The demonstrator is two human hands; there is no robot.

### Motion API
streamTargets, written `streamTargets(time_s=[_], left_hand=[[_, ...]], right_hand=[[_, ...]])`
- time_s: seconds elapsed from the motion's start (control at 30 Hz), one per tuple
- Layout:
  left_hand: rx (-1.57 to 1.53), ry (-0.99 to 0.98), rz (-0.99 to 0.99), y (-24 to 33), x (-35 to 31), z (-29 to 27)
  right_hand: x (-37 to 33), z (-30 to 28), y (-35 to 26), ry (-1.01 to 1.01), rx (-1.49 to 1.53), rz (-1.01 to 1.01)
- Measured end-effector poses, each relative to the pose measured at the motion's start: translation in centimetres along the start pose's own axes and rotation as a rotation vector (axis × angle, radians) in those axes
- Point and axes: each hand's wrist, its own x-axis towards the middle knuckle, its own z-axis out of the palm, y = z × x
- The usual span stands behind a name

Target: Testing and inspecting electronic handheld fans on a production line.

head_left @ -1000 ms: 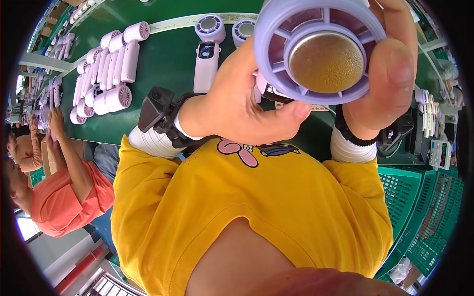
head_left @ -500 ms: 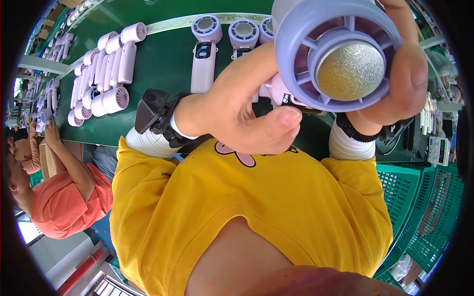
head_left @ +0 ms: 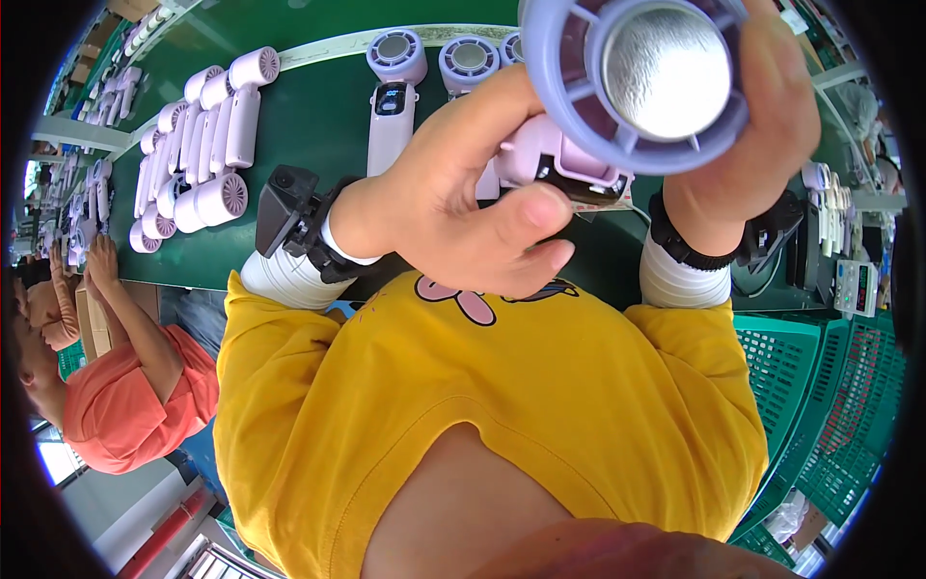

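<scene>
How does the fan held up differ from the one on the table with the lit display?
The held fan is raised in the right hand; the table fan rests on the green table. The held fan, nearer the camera, looks far bigger than the table fan. The table fan shows its lit display; the held fan's head hides much of its body. Both have a silvery disc in a round head.

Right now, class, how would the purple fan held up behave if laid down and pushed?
The purple fan would probably be stiff, judging by its spoked ring. Its round head might rock or roll; its shiny disc could be slippery.
</scene>
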Motion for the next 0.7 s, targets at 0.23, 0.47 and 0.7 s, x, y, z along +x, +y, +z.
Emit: streamTargets(time_s=[0.23, 0.47, 0.7], left_hand=[[0.544, -0.15, 0.016, -1.1, -0.9, -1.8], [0.788, -0.257, -0.069, -2.1, -0.6, -3.3], [0.768, -0.284, -0.11, -1.0, -0.3, -3.3]], right_hand=[[-0.4, -0.5, -1.5, 0.139, -0.001, -0.037], [-0.1, -1.0, 0.7, 0.007, -0.176, -0.269], [0.2, -1.8, 1.4, -0.231, -0.479, -0.536]])
